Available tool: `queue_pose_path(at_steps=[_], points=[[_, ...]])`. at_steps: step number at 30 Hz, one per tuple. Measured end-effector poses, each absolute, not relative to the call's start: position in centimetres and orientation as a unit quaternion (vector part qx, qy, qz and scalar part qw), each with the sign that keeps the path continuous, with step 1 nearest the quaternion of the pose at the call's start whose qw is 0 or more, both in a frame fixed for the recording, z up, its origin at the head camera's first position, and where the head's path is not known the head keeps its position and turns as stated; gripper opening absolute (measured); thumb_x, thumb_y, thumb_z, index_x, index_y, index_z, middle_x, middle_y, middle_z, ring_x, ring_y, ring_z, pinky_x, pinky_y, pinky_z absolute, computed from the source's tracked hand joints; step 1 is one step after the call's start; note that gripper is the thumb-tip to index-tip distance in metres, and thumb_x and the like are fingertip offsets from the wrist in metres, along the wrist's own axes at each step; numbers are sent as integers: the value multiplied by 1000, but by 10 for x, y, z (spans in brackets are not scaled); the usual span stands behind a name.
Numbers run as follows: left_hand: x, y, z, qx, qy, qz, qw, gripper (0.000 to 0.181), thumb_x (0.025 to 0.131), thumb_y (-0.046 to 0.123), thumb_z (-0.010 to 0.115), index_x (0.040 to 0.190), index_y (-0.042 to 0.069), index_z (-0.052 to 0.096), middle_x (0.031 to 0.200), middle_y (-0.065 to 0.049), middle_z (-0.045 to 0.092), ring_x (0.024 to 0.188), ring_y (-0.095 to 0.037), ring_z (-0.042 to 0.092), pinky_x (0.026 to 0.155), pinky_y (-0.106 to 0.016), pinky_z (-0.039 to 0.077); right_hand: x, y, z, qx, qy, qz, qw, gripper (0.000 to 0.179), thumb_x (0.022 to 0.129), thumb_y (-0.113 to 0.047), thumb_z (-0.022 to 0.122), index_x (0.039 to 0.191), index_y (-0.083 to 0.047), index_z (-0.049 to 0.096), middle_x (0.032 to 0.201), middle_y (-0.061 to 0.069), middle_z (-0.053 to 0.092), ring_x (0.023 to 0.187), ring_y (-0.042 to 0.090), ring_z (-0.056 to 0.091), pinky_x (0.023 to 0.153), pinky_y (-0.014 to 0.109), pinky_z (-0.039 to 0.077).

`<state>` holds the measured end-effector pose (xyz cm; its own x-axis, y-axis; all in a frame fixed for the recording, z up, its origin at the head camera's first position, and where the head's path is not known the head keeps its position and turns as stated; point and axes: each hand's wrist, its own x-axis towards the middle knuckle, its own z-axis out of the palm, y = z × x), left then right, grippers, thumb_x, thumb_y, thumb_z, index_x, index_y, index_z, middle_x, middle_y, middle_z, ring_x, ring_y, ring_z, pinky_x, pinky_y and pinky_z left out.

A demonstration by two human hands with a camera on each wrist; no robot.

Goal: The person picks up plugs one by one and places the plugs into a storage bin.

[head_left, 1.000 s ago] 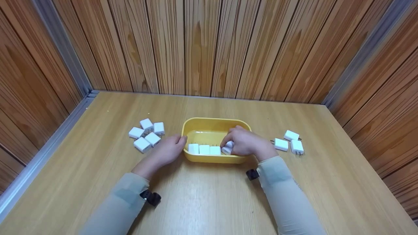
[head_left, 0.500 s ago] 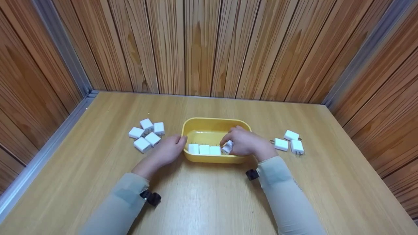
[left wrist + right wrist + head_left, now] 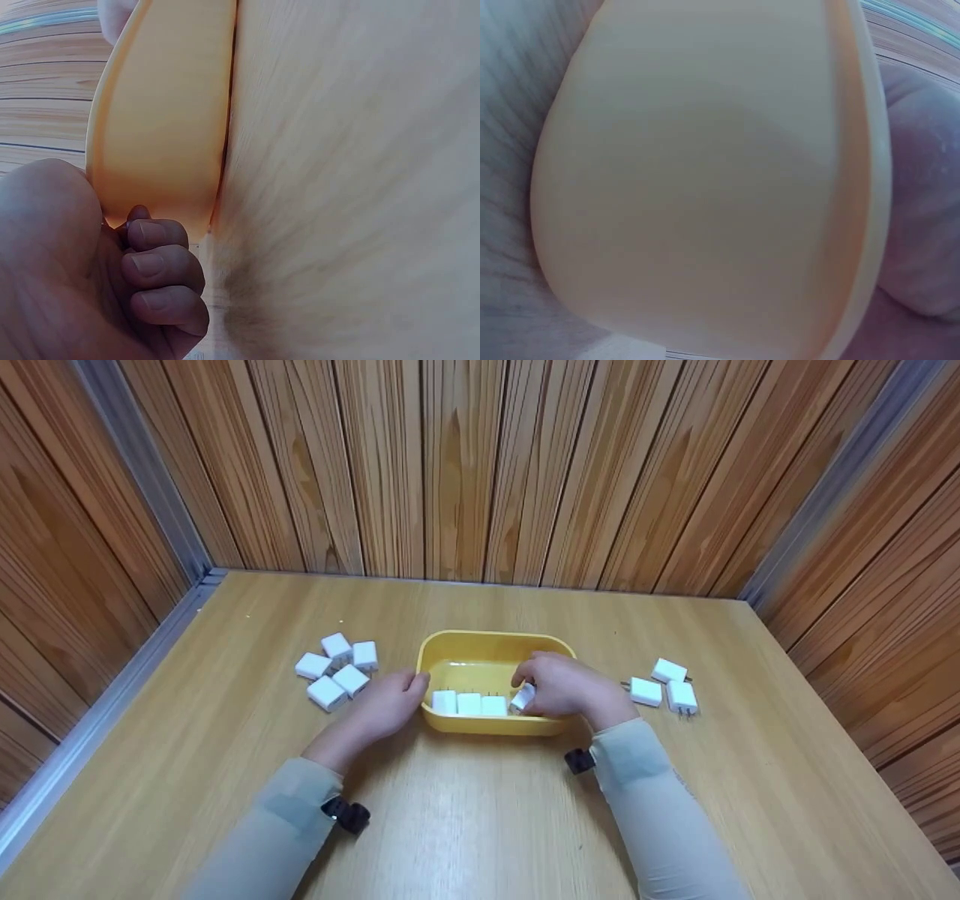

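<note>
A yellow plastic box [image 3: 495,725] stands mid-table in the head view. My left hand [image 3: 386,705] grips its left end, thumb at the rim; the left wrist view shows the other fingers [image 3: 163,266] curled against that end. Inside the box, along the near wall, 3 white plug chargers [image 3: 469,704] stand in a row with prongs toward the back. My right hand [image 3: 562,684] reaches over the right end and holds another white charger [image 3: 523,699], tilted, just right of that row. The hand covers part of this charger. In the right wrist view the box wall [image 3: 697,180] hides the fingertips.
Several white chargers [image 3: 327,693] lie in a loose cluster left of the box. To the right lie 3 more chargers [image 3: 646,691], prongs pointing different ways. Wood-panelled walls [image 3: 465,472] close off the back and both sides of the table [image 3: 465,825].
My right hand's fingers have shifted slightly to the right and the charger in them has turned a little. The left hand and the box stay put.
</note>
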<state>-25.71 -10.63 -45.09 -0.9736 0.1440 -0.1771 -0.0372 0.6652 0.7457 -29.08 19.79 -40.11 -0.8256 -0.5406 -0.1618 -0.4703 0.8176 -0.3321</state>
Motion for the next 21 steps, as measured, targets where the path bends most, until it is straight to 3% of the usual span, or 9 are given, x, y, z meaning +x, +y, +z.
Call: queue_pose_path(at_steps=[7,21], points=[[-255,-108,-450,25,902,414,118,54,118,53,38,142,14,68,109,-7,68,106,-27,65,97,-47,51,-290,197,-400,-265,944,-147,131,30,97,-11,84,127,-9,81,125,6,70,110,27,61,109,51,52],[-255,-108,-450,29,903,413,114,54,118,53,38,145,15,66,116,-7,69,111,-26,65,102,-49,52,-289,196,-398,-264,941,-159,140,32,97,-7,81,129,-9,80,123,6,74,109,27,64,106,51,55]])
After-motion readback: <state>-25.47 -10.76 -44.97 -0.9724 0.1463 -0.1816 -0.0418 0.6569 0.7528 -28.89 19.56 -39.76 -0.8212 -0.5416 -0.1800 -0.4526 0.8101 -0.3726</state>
